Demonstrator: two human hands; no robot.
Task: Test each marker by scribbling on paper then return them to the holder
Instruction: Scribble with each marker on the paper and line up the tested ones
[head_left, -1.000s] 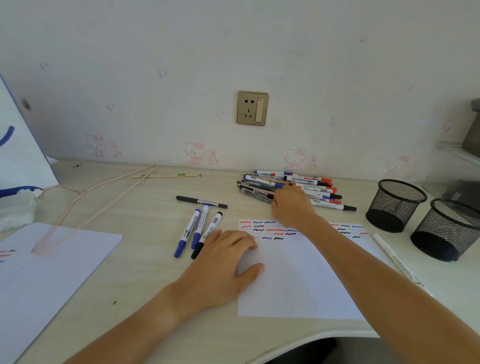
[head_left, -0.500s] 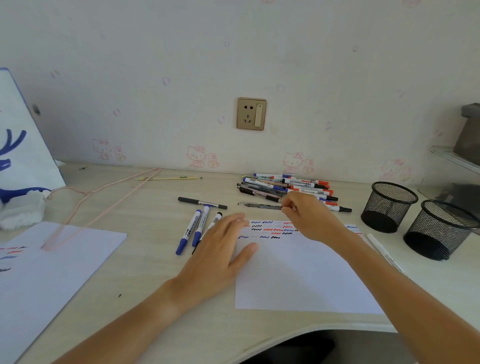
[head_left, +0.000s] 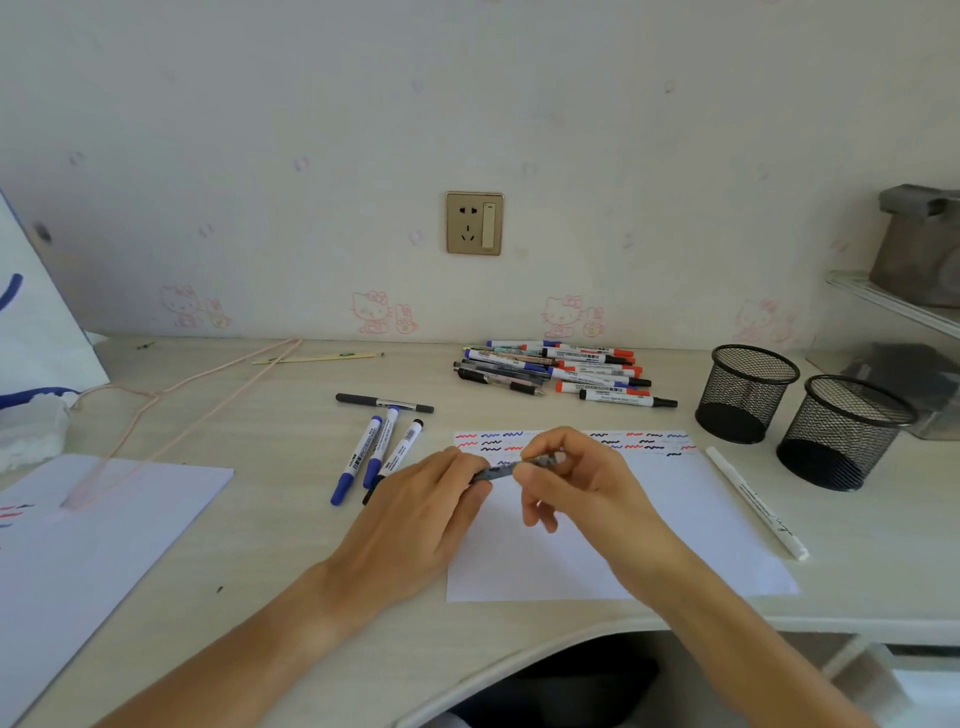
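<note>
Nearby, marker pile (head_left: 563, 373) behind paper (head_left: 649, 525).

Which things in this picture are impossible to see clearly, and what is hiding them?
Head view only:
- Pen: middle and tip covered by the fingers of the left hand and right hand; cap state unclear.
- Paper: some scribbles hidden behind both hands.
- Marker pile: labels too small.
- Mesh holders: contents unclear through dark mesh.

I see both forearms bare, no sleeves; left hand (head_left: 415, 525) and right hand (head_left: 587, 483) without rings or gloves.
</note>
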